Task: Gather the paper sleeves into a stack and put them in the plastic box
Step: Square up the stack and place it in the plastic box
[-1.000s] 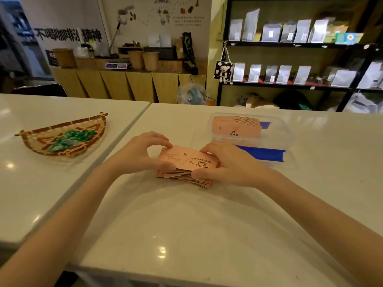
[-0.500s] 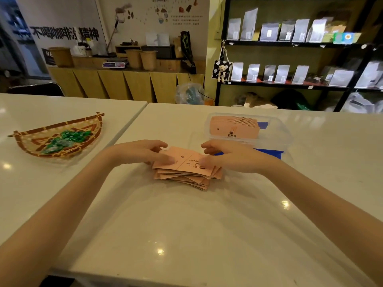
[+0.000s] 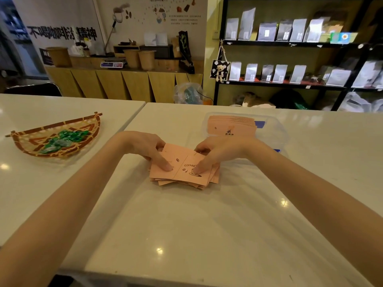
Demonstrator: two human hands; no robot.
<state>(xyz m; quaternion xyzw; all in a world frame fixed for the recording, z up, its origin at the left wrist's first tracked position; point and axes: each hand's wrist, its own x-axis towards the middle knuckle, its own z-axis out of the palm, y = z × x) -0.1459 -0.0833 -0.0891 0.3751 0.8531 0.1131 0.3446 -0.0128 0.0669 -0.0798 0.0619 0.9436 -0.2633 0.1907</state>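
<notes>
1. I see table (image 3: 207, 235) under everything.
2. Box (image 3: 275, 129), just beyond my right fingers, holds stacked sleeves.
3. Loose sleeves (image 3: 182, 170) on table, between both hands.
4. Left hand (image 3: 145, 148) and right hand (image 3: 219, 152) pinch the top sleeve's ends.

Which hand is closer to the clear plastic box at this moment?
Right. The right hand rests on the loose stack of paper sleeves just in front of the plastic box. The left hand holds the stack's other side, farther from the box.
</notes>
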